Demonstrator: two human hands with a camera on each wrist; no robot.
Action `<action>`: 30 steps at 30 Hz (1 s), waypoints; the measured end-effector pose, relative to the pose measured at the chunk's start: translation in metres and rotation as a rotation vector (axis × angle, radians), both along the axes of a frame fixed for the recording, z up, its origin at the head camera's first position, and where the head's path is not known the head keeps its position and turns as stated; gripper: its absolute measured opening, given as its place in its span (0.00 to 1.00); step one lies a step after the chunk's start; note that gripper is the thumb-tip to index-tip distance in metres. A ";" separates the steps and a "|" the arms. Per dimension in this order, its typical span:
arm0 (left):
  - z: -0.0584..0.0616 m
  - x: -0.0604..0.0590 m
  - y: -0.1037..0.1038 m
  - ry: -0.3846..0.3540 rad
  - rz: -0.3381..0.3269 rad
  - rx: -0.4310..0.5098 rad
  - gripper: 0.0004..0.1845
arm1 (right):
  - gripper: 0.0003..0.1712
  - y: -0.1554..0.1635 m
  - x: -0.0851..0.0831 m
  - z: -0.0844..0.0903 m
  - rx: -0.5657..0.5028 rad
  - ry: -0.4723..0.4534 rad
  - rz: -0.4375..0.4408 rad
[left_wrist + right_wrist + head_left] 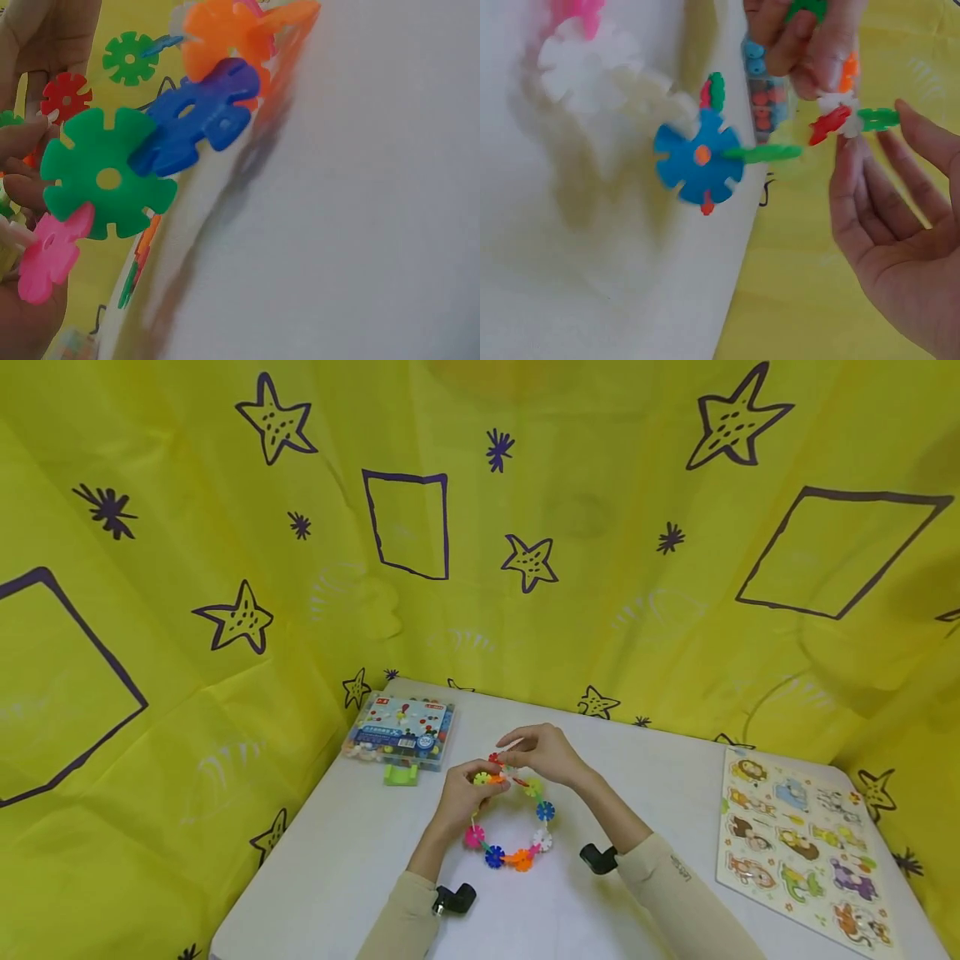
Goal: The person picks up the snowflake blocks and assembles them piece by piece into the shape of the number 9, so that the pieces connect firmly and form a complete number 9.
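Two sleeved forearms reach in from the near edge of the bench [337, 877], each with a black wrist camera, and the hands meet at the far side of a ring [517, 827] of snowflake discs. The left hand [465, 789] is bent at the wrist with its fingers curled, pinching the ring's far-left end; from the left wrist a green disc [105, 180] and a pink disc [49, 255] sit right against those fingertips, with a blue disc [199, 116] and an orange one beyond. The right hand [543, 752] arches over the top, palm down, and from the right wrist its fingers [870, 195] are nearly straight and spread, their tips touching a red-and-white disc joint [832, 120] that the left fingers grip from above. The rest of the ring hangs below the fingers, its near side resting on the bench. A box [401, 735] of pieces lies well left of the fingers, a puzzle board [798, 843] well right.
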State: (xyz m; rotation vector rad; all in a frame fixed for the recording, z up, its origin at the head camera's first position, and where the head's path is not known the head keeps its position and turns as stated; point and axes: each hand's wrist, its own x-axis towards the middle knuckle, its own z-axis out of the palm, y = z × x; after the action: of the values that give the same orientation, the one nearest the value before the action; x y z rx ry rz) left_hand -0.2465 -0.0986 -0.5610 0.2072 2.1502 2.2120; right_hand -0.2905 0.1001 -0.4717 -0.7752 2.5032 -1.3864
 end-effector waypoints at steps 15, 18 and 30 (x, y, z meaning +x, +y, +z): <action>-0.001 -0.001 0.003 -0.060 0.074 0.068 0.11 | 0.15 0.004 -0.001 -0.014 -0.100 -0.052 -0.050; 0.000 -0.002 0.002 -0.050 0.066 0.081 0.11 | 0.14 0.004 0.000 -0.014 -0.102 -0.039 -0.068; 0.001 0.001 -0.002 -0.074 0.030 0.093 0.11 | 0.12 0.005 -0.001 -0.017 -0.119 -0.136 -0.057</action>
State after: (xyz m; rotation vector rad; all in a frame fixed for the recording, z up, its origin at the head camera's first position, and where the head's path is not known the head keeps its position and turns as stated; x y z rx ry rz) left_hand -0.2459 -0.1007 -0.5599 0.0954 2.0291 2.2992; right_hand -0.2910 0.1050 -0.4889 -0.6113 2.3748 -1.5632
